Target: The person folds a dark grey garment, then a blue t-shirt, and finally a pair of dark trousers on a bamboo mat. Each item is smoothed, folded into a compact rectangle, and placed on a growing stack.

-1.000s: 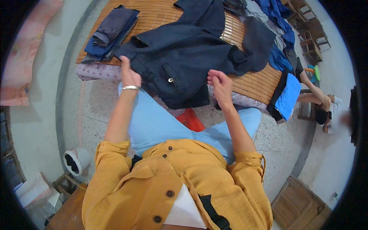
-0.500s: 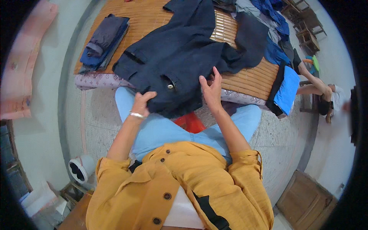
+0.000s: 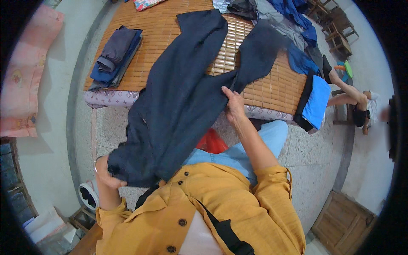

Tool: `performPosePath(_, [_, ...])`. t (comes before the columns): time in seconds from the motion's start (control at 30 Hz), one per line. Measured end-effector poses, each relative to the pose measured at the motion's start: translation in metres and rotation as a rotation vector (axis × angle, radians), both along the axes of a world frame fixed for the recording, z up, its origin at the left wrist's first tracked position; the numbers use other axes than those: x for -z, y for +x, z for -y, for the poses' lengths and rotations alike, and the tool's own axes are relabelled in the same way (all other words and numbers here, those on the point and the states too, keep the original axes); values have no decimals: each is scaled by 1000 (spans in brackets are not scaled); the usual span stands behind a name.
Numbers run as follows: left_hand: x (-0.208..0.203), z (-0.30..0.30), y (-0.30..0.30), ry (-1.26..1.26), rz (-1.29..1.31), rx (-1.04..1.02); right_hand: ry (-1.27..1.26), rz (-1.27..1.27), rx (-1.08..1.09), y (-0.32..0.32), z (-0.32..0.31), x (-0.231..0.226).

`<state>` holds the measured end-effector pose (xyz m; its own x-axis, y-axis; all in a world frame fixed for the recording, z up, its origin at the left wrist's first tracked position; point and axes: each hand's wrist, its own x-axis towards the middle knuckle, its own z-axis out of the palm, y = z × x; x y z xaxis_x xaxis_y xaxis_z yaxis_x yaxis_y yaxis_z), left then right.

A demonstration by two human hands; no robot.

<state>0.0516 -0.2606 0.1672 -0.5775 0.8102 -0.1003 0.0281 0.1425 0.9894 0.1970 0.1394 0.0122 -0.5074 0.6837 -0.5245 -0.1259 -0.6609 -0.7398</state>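
1. The work in hand is folding clothes on a bed (image 3: 272,91) covered with a woven bamboo mat (image 3: 165,34). The dark navy jacket (image 3: 182,106) is the piece being handled now.
2. Already done, by the look of it: a small stack of folded garments (image 3: 114,57) in navy and grey lies at the left end of the mat, well apart from the jacket.
3. The jacket is only partly folded. It runs as a long band from the person's lap up onto the mat, one sleeve reaching to the far side and the other spread to the right; its lower part hangs off the bed's edge.
4. The left hand (image 3: 108,176) is closed on the jacket's lower end, close to the body, with the cloth bunched over the fingers.
5. The right hand (image 3: 233,104) pinches the jacket near where the right sleeve joins, at the bed's front edge, fingers clamped on the fabric.
6. Left to do, as I judge it: bring in the sleeves, fold the length down and add it to the stack.
7. A heap of unfolded clothes (image 3: 280,17) in blue and grey waits at the far right of the mat, and a blue and black garment (image 3: 316,104) hangs over the bed's right corner, so much of the job remains.
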Motion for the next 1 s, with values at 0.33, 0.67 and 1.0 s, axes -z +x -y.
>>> performPosePath(0.33, [-22, 29, 38, -64, -412, -109, 192, 199, -359, -60, 1, -32])
performPosePath(0.67, [-9, 20, 17, 155, -41, -192, -137, 51, -472, -32, 36, -45])
performPosePath(1.0, [-68, -160, -66, 222, 30, -370, 851, 444, -432, -138, -107, -130])
